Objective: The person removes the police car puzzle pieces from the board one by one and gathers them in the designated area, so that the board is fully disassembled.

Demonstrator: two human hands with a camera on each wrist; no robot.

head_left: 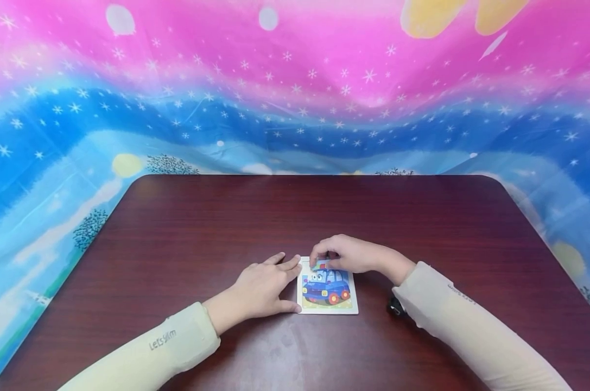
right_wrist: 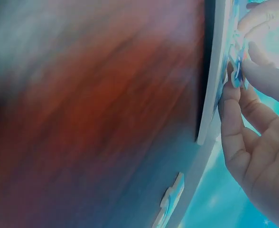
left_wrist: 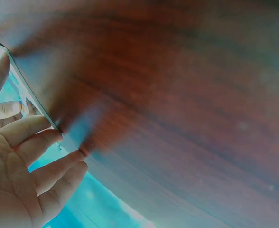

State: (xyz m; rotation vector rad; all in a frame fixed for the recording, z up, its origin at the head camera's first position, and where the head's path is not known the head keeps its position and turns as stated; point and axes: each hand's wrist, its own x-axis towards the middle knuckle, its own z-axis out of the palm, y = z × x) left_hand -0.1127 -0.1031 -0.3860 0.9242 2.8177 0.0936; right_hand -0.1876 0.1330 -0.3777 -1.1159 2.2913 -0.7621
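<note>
A small jigsaw puzzle board (head_left: 330, 311) with a pale frame and a picture of a blue cartoon car lies flat on the table. My left hand (head_left: 262, 288) rests beside it, thumb and fingertips touching its left edge; in the left wrist view these fingers (left_wrist: 63, 183) look mostly straight. Over the board's top edge, my right hand (head_left: 350, 253) pinches a puzzle piece (right_wrist: 236, 71) between thumb and fingers. The hand covers the board's upper right part. Another puzzle piece (right_wrist: 170, 199) lies loose on the table beyond the board in the right wrist view.
The dark red-brown table (head_left: 216, 212) has rounded far corners. Behind it hangs a pink and blue cloth (head_left: 295, 98) with snowflakes. A small black object (head_left: 396, 305) shows under the right sleeve (head_left: 436, 298).
</note>
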